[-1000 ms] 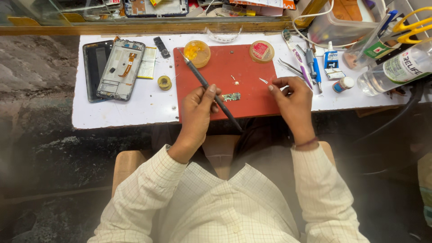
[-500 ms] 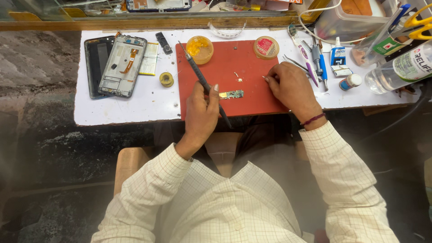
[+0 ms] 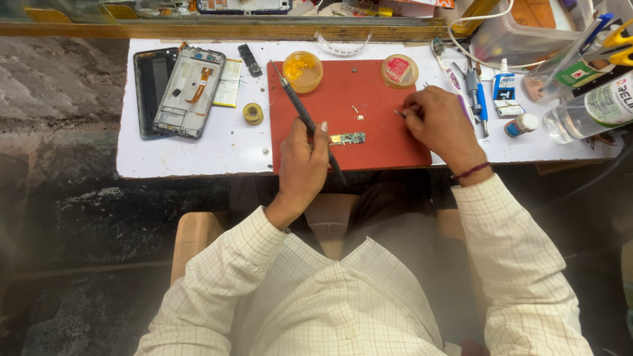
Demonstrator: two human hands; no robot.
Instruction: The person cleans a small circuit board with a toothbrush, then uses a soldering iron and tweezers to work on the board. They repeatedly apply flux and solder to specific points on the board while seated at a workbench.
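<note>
Left hand (image 3: 302,165) holds a slim black soldering iron (image 3: 304,119) beside a small circuit board (image 3: 347,138).

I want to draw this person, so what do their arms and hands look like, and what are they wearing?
Both arms wear long sleeves of a cream shirt with a thin brown check pattern, buttoned cuffs ending at the wrists. The bare left hand has no rings or watch showing. The bare right hand has a thin dark red thread band tied round its wrist. No gloves.
</note>
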